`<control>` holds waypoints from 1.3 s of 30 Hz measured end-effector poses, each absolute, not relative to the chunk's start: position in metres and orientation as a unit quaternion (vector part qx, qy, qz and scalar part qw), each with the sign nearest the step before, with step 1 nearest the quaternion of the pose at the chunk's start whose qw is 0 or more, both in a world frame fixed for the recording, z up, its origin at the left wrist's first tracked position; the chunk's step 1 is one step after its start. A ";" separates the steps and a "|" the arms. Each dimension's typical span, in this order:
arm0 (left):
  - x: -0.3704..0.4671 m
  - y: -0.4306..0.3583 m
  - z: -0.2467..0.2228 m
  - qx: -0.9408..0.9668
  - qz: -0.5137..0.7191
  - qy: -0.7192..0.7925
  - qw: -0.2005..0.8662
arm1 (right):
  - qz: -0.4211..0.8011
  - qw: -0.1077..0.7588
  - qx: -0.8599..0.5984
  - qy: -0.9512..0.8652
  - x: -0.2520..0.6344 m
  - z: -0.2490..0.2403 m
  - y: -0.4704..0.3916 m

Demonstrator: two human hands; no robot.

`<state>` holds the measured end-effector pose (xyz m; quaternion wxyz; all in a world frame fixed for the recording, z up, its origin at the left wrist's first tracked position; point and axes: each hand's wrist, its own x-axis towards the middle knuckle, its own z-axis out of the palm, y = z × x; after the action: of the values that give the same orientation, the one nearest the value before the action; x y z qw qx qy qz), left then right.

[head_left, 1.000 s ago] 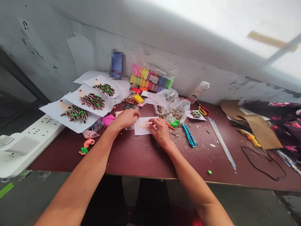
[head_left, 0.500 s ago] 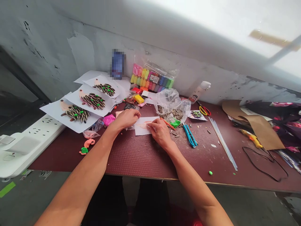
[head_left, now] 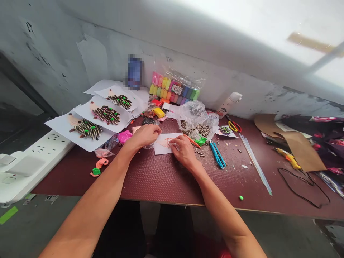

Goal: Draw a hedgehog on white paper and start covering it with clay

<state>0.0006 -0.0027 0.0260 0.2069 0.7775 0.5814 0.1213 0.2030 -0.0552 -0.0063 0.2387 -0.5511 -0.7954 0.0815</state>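
Slightly lowered, the right hand [head_left: 184, 149] pinches narrowly over paper [head_left: 162, 147] at its nine o'clock, the left hand [head_left: 147, 135] loosely curled, both holds unclear.

Over my feed I get a scuffed grey wall [head_left: 118, 50] across twelve o'clock, a paler patch [head_left: 92, 57] at ten, and strong white light flooding one to two. Below me, a textured maroon counter [head_left: 156, 179] reaches six; grey floor [head_left: 285, 233] shows at four, green tape [head_left: 8, 215] at eight.
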 end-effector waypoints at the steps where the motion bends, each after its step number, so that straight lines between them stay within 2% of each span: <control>1: 0.001 -0.003 0.026 0.779 0.127 0.580 0.204 | 0.080 0.241 -0.551 -0.795 0.203 -0.006 -0.055; 5: 0.004 -0.003 0.025 0.794 0.153 0.549 0.213 | 0.070 0.228 -0.545 -0.804 0.203 -0.005 -0.055; 11: 0.006 -0.003 0.024 0.810 0.124 0.528 0.224 | 0.080 0.206 -0.545 -0.809 0.201 -0.003 -0.056; 23: 0.003 -0.003 0.024 0.811 0.113 0.528 0.226 | 0.075 0.255 -0.521 -0.811 0.203 -0.003 -0.057; 34: 0.004 -0.004 0.025 0.811 0.108 0.527 0.228 | 0.077 0.204 -0.487 -0.846 0.203 -0.003 -0.056; 39: 0.004 -0.005 0.028 0.812 0.099 0.530 0.226 | 0.037 0.175 -0.477 -0.861 0.198 0.001 -0.061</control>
<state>0.0038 -0.0045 0.0278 0.2255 0.8116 0.5297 0.0994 0.1981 -0.0607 0.0009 0.1751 -0.4767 -0.8607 0.0369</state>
